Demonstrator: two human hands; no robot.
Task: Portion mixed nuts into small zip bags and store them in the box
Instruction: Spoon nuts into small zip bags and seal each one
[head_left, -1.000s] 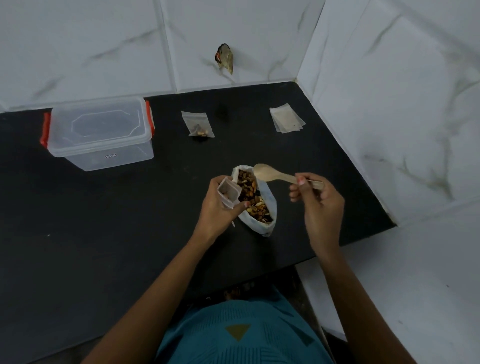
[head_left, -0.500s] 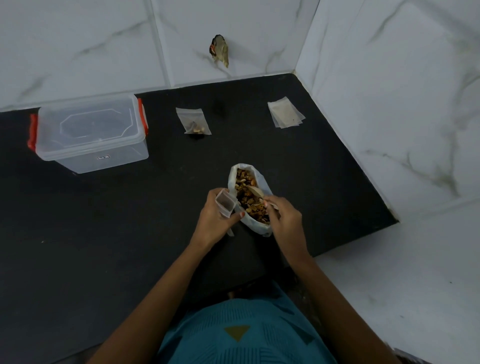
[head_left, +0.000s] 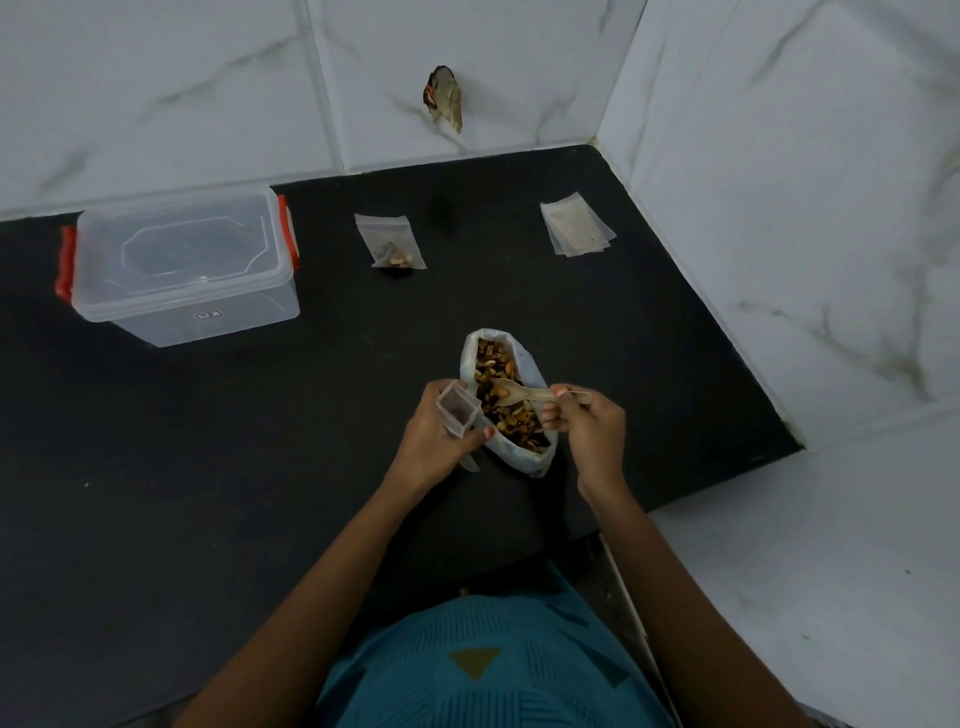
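Wooden spoon (head_left: 530, 394) back above nuts (head_left: 493, 364)

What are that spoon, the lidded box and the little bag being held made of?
The spoon looks like pale unfinished wood, matte and tan, though it might be bamboo. The lidded box seems rigid plastic, slightly frosted, see-through at lid and walls. The small zip bag in the left hand looks like thin transparent plastic film.

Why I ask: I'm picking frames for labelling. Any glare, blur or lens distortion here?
Head view: dim, even light, no hard shadows on the black counter; only faint sheen on the box lid; wall tile joints splay from the wide-angle lens; spoon and nuts look sharp.
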